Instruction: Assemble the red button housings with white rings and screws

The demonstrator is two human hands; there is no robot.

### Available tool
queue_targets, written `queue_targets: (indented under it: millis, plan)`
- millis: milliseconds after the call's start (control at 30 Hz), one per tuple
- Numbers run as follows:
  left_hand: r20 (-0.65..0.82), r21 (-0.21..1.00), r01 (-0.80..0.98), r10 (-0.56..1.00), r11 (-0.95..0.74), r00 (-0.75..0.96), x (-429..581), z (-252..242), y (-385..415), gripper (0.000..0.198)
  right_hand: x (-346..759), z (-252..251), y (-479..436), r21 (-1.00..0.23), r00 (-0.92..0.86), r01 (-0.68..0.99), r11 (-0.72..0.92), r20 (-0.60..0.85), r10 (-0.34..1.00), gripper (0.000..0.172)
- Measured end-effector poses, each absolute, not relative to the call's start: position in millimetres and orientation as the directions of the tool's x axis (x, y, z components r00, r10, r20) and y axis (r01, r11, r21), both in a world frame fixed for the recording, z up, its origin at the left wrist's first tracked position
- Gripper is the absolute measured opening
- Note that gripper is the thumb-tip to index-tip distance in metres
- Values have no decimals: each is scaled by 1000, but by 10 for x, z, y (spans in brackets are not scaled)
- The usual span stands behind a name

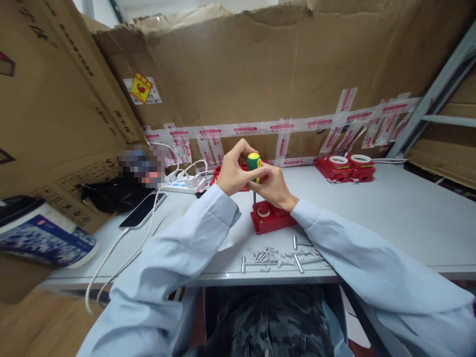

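Note:
A screwdriver (254, 161) with a green and yellow handle stands upright, its shaft pointing down at a red box (273, 225) with a round button on top. Around the handle's left and far side curl the fingers of my left hand (237, 168). My right hand (274, 187) grips the lower handle from the right, above the box. Whether the tip sits in a screw is too small to tell. Near the table edge lie several loose screws (266, 255) and small T-shaped metal rods (299, 263).
Two red units with white rings (351, 167) stand at the back right. Left are a power strip (182, 184) with white cables, a phone (143, 210), a black bag (115, 193) and a large cup (44, 233). Cardboard (238, 64) walls the grey table (401, 218) at the back.

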State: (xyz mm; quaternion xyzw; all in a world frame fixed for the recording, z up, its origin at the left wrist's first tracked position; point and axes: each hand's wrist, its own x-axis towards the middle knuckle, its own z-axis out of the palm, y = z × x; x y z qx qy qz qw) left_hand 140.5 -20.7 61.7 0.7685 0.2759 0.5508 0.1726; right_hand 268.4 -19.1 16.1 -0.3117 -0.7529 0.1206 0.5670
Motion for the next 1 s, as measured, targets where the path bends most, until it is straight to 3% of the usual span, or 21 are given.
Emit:
queue_targets:
  millis: [67,267,533,600,767,867,1000]
  plan:
    - [747,563,240,612,-791,261,1434,617,-235,45,2684,155,-178,-564,-157,312,764,763,627,19]
    - [608,687,-1,573,-727,549,1224,690,-240,45,2701,142,-157,-678,-286,161,718,664,691,28]
    - [757,544,291,610,-787,233,1308,604,-65,41,2698,131,-135,-631,-247,300,715,673,697,34]
    - [747,560,285,623,-778,232,1316,566,-56,43,2690,118,-110,-653,-259,303,694,644,720,34]
    - [648,698,44,656,-715,388,1174,552,-59,44,2698,112,-68,-671,-289,229,705,645,707,32]
    - [607,716,19,636,-697,476,1135,574,-57,49,2710,127,-90,-671,-293,237,703,640,710,31]
    - [686,648,144,655,-748,318,1235,560,-34,51,2702,137,-127,-647,-256,299,702,654,712,29]
